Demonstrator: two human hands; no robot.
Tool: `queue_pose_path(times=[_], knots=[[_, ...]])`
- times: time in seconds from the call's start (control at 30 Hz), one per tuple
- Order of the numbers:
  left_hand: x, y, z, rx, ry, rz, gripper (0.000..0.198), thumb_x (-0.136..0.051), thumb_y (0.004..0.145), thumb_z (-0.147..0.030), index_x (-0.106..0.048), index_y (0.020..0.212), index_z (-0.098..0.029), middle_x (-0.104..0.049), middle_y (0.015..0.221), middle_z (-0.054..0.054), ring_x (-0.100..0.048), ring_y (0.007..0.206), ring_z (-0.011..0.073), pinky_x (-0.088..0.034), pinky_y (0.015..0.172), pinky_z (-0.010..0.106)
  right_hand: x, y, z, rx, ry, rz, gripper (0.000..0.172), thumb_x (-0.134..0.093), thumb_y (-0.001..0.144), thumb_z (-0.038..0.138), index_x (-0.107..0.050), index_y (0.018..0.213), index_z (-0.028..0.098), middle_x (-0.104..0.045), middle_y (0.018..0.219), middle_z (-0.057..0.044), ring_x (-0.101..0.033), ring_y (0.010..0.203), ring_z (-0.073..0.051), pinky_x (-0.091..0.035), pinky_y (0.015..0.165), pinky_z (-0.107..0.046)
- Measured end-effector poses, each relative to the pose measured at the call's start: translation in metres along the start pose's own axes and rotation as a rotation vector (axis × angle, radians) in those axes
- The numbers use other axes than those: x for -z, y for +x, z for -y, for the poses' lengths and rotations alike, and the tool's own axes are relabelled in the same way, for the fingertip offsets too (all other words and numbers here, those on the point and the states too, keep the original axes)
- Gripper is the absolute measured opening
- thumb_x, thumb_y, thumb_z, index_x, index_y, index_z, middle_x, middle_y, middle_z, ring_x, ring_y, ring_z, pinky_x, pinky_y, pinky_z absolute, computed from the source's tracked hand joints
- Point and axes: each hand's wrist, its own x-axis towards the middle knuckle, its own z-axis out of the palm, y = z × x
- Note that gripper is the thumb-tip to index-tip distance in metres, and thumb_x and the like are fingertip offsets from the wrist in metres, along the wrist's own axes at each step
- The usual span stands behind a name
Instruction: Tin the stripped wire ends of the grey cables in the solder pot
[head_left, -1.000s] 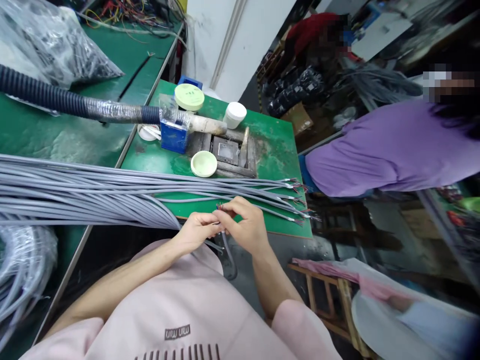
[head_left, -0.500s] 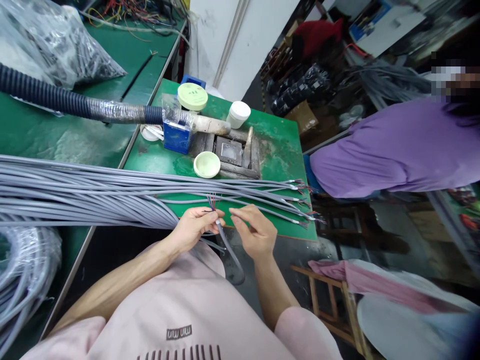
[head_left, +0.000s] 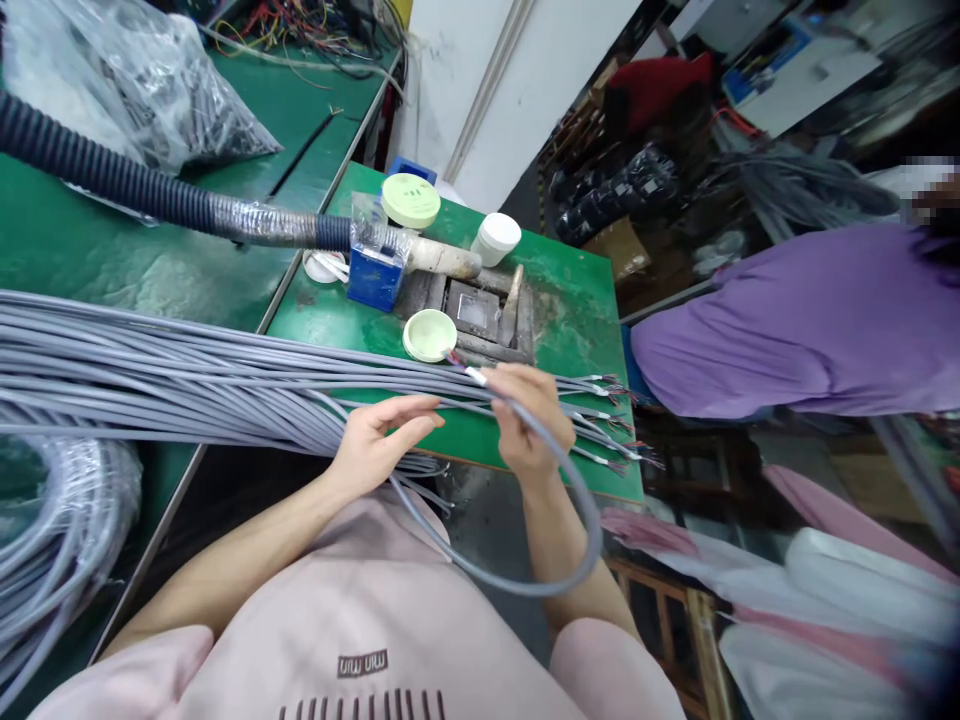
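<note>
My right hand (head_left: 527,420) is closed on a grey cable (head_left: 570,490) near its stripped end. The cable's coloured wire tips (head_left: 455,360) point toward a pale green dish (head_left: 429,335) and a dark metal pot (head_left: 480,312). Behind my hand the cable loops down over my lap. My left hand (head_left: 375,442) is open, fingers stretched out, resting by the thick bundle of grey cables (head_left: 187,385) that crosses the green table (head_left: 570,300). More stripped cable ends (head_left: 611,420) lie to the right of my right hand.
A black corrugated hose (head_left: 112,180) runs to a blue box (head_left: 373,275). A green-lidded jar (head_left: 410,200) and a white jar (head_left: 496,238) stand behind. A coil of grey cable (head_left: 45,530) hangs at left. A person in purple (head_left: 787,320) bends at right.
My right hand took the cable end from my left hand and lifted it toward the green dish. My left hand let go and opened. The cable now loops wide over my lap.
</note>
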Motion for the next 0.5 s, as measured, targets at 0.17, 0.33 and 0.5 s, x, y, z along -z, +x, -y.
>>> queue_pose_path(times=[0.17,0.33,0.5], knots=[[0.027,0.006,0.004,-0.663,0.500,-0.137,0.015,-0.064,0.081,-0.012,-0.072,0.093,-0.017,-0.072,0.073,0.004,-0.061,0.068,0.0139,-0.048,0.067,0.029,-0.012,0.044,-0.021,-0.175,-0.069,-0.027,0.018,-0.054,0.090,0.029,-0.071,0.090,0.021,-0.070,0.089,-0.005,-0.064,0.088,-0.021,-0.052,0.081,-0.037],[0.042,0.014,0.017,-0.749,0.634,-0.172,0.017,-0.062,0.082,-0.008,-0.070,0.095,-0.016,-0.071,0.073,0.004,-0.059,0.067,0.0126,-0.047,0.066,0.028,-0.030,0.063,-0.034,-0.205,-0.097,0.123,0.018,-0.056,0.088,0.030,-0.071,0.086,0.021,-0.072,0.088,-0.003,-0.065,0.084,-0.020,-0.049,0.080,-0.035],[0.044,0.016,0.020,-0.723,0.627,-0.181,0.015,-0.062,0.082,-0.010,-0.070,0.094,-0.016,-0.069,0.071,0.003,-0.058,0.065,0.0126,-0.047,0.065,0.028,-0.040,0.068,-0.038,-0.197,-0.096,0.214,0.017,-0.057,0.087,0.026,-0.072,0.083,0.020,-0.074,0.086,-0.002,-0.065,0.083,-0.021,-0.049,0.079,-0.034]])
